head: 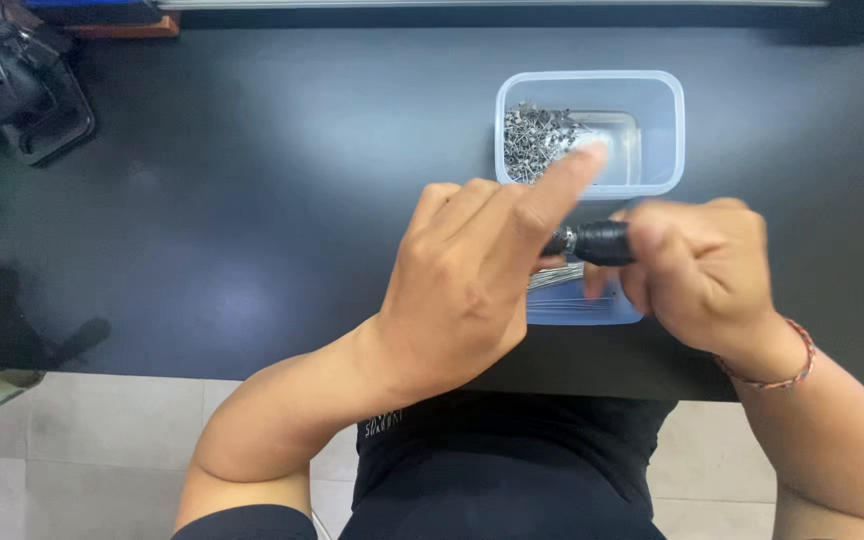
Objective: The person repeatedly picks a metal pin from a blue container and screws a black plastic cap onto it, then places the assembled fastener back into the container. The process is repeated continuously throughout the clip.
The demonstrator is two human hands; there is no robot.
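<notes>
Black cylindrical tool (600,243) held crosswise at frame centre, over the dark surface (252,200).

The surface fills most of the frame. On it, above centre, stands a clear plastic tub (652,90) with a heap of small metal pins (535,135). The left hand (467,285) curls beside the tool's tip, forefinger raised towards the tub. The right hand (697,270) is closed round the tool, whose long axis runs left-right with its tip left. Thin wires (555,277) lie just below, between both hands.
</notes>
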